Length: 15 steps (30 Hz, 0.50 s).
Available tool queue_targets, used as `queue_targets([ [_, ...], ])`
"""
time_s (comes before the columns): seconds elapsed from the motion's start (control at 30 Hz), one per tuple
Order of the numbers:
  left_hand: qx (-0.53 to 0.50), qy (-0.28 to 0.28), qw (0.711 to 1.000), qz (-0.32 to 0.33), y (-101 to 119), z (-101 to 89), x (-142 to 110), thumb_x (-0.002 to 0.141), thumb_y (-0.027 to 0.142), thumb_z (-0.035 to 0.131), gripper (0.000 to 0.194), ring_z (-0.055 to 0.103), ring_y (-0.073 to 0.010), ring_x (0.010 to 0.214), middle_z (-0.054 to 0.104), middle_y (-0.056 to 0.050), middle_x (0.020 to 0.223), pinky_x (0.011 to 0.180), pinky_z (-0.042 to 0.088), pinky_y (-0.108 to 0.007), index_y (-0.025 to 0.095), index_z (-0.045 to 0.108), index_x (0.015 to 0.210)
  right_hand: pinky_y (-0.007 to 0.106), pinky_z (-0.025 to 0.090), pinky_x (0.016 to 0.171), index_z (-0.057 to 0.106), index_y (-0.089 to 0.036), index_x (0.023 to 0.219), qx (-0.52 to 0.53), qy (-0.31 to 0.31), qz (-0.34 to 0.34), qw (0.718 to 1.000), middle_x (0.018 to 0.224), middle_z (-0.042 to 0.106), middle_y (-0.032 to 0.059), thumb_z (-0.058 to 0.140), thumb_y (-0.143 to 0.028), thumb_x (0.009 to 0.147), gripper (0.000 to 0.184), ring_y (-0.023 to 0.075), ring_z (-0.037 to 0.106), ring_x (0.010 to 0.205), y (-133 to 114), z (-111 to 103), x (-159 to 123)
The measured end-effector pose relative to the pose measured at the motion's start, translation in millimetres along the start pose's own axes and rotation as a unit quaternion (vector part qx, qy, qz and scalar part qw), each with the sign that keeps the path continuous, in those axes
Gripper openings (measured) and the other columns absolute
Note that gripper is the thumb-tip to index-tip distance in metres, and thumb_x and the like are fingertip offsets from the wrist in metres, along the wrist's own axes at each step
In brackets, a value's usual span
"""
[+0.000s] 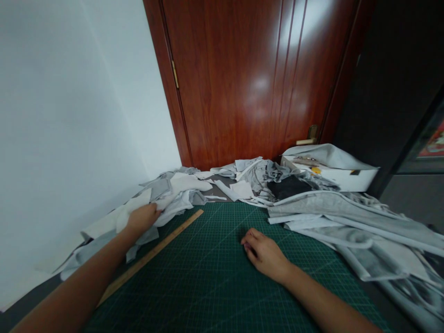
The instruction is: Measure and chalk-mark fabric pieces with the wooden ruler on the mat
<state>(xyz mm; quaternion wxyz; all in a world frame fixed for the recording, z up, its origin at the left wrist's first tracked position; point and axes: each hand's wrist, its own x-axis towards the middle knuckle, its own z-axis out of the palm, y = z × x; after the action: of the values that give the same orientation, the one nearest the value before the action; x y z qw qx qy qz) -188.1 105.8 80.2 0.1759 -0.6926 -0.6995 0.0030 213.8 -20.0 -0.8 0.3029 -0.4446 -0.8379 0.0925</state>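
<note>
My left hand (144, 218) reaches into a heap of white and grey fabric pieces (161, 187) at the left, its fingers closed on the edge of a pale fabric piece (133, 208). Part of that piece is hidden behind the hand. On the green cutting mat (208, 277), my right hand (265, 253) rests near the middle, fingers curled in and with nothing visible in them. A wooden ruler (156, 252) lies slantwise on the mat, just right of my left forearm.
Long grey fabric pieces with white edges (333, 208) are stacked along the right side. Behind the mat lie scraps (243, 189) and a dark cloth (287, 187). A white box (350, 178) holds small items. A wall (69, 115) and wooden door (236, 83) bound the workspace.
</note>
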Motion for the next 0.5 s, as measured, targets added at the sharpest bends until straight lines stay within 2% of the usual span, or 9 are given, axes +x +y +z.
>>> queue_targets([
  [0.13, -0.011, 0.054, 0.998, 0.002, 16.7, 0.9, 5.8, 0.085, 0.032, 0.047, 0.039, 0.053, -0.0344, 0.113, 0.058, -0.022, 0.118, 0.088, 0.043, -0.040, 0.009, 0.056, 0.115, 0.028, 0.046, 0.084, 0.060, -0.019, 0.098, -0.002, -0.006, 0.001, 1.000, 0.098, 0.058, 0.0051, 0.047, -0.010, 0.085, 0.021, 0.0165, 0.057, 0.091, -1.7, -1.8, -0.1],
  [0.23, -0.031, 0.061, 0.997, -0.030, 25.3, 5.1, 8.7, 0.082, 0.027, 0.049, 0.040, 0.056, -0.0369, 0.106, 0.059, -0.026, 0.113, 0.083, 0.045, -0.041, 0.004, 0.056, 0.114, 0.027, 0.046, 0.084, 0.060, -0.019, 0.098, -0.003, -0.003, -0.002, 1.000, 0.099, 0.058, 0.0050, 0.047, -0.011, 0.086, 0.020, 0.0163, 0.057, 0.091, -1.6, -2.4, 0.2],
  [0.33, -0.065, 0.061, 0.994, -0.057, 22.1, 2.6, 12.1, 0.084, 0.021, 0.044, 0.033, 0.063, -0.0328, 0.092, 0.064, -0.022, 0.100, 0.077, 0.046, -0.037, 0.006, 0.060, 0.108, 0.027, 0.046, 0.084, 0.060, -0.019, 0.098, -0.005, 0.002, -0.001, 1.000, 0.099, 0.058, 0.0049, 0.047, -0.012, 0.085, 0.019, 0.0164, 0.057, 0.091, 0.2, -1.5, 1.0],
  [0.4, -0.092, 0.071, 0.991, -0.062, 17.0, -6.5, 15.9, 0.085, 0.023, 0.043, 0.031, 0.063, -0.0295, 0.090, 0.066, -0.017, 0.096, 0.077, 0.046, -0.034, 0.010, 0.062, 0.106, 0.027, 0.045, 0.084, 0.060, -0.018, 0.098, -0.006, 0.001, 0.002, 1.000, 0.099, 0.058, 0.0050, 0.047, -0.012, 0.085, 0.019, 0.0164, 0.057, 0.091, 1.2, -1.0, 1.6],
  [0.5, -0.135, 0.104, 0.983, -0.071, 11.8, -29.3, 23.6, 0.089, 0.028, 0.041, 0.031, 0.062, -0.0245, 0.094, 0.067, -0.011, 0.102, 0.078, 0.045, -0.029, 0.014, 0.060, 0.109, 0.026, 0.045, 0.084, 0.060, -0.018, 0.099, -0.007, -0.002, 0.004, 1.000, 0.100, 0.058, 0.0053, 0.047, -0.012, 0.086, 0.020, 0.0162, 0.057, 0.091, 1.3, -1.3, 2.2],
])
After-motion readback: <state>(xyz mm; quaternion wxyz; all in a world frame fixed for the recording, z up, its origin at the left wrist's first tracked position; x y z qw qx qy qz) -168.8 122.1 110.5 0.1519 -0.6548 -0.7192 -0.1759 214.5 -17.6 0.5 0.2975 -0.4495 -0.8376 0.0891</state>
